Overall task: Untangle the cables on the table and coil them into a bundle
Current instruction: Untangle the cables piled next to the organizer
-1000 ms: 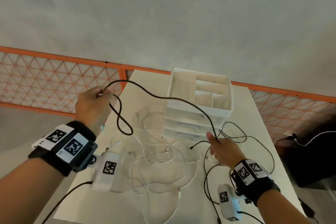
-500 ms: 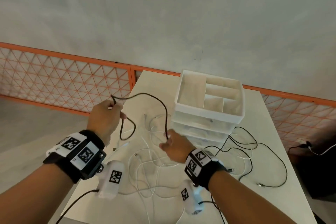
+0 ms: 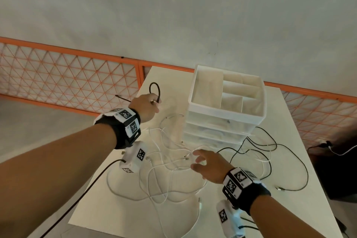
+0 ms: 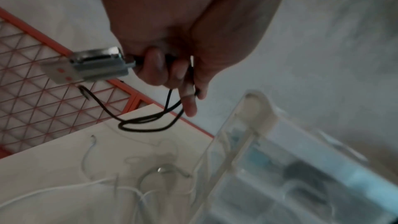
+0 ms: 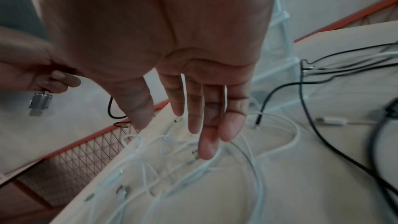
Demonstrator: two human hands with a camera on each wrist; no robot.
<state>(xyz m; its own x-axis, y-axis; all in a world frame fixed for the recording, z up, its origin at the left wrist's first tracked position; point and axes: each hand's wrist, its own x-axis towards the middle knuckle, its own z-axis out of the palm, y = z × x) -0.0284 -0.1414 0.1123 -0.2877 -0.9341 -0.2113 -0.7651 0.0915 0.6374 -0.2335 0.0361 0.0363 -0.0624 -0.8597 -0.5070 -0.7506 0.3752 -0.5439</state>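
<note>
My left hand [image 3: 147,105] is raised over the table's far left and grips a short black cable [image 3: 154,91] folded into small loops, its fingers [image 4: 172,72] curled round it; a metal plug [image 4: 96,64] sticks out of the fist. My right hand [image 3: 204,162] hovers open, fingers [image 5: 204,125] straight, just above a tangle of white cables [image 3: 164,164] in the middle of the white table [image 3: 301,141]. More black cables [image 3: 270,147] lie loose on the table to the right.
A white and clear drawer organiser [image 3: 226,106] stands at the back of the table, next to the cables. An orange mesh fence [image 3: 67,83] runs behind. A dark object with a white lead [image 3: 342,152] sits off the table's right edge.
My right hand has let go of the black cable and dropped open toward the white tangle. My left hand has gathered the black cable into small loops and moved forward.
</note>
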